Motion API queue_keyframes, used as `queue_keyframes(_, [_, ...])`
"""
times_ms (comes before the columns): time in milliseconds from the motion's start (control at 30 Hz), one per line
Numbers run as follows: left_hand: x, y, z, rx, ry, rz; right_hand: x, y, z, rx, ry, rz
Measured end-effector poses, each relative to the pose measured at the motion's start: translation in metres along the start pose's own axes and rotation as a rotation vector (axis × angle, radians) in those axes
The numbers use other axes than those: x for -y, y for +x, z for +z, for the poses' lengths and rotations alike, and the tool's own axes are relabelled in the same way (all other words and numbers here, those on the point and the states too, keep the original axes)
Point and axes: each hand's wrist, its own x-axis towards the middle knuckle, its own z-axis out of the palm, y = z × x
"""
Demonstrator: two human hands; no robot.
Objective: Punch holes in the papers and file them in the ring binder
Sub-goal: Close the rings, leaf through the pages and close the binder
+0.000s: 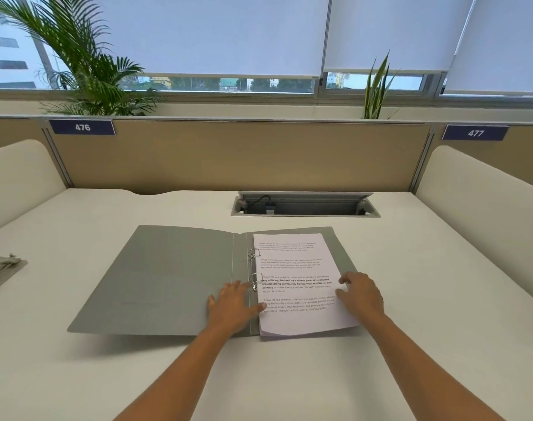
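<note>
A grey ring binder (168, 281) lies open and flat on the white desk. A stack of printed papers (298, 268) rests on its right half, threaded on the two metal rings (255, 268), which look closed. My left hand (233, 308) lies flat on the binder's spine just left of the lower ring, thumb touching the papers' left edge. My right hand (361, 294) presses, fingers spread, on the right edge of the papers. Neither hand grips anything.
A grey hole punch (1, 271) sits at the desk's far left edge. An open cable tray (304, 205) is set into the desk behind the binder. Beige partitions and white side panels enclose the desk (289, 375).
</note>
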Motion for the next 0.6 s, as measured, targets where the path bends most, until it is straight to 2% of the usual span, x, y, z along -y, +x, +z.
queue_keyframes(100, [-0.001,-0.002,0.005,0.012,0.063,0.003,0.006,-0.005,0.017,0.023,0.007,-0.134])
queue_keyframes(200, [0.002,-0.004,0.010,0.024,0.106,0.009,0.005,-0.010,0.032,0.116,-0.150,-0.211])
queue_keyframes(467, [0.008,-0.006,0.019,-0.001,0.142,0.031,-0.001,-0.020,0.043,0.110,-0.256,-0.269])
queue_keyframes(600, [0.011,-0.008,0.020,-0.035,0.071,0.034,-0.004,-0.021,0.047,0.077,-0.268,-0.271])
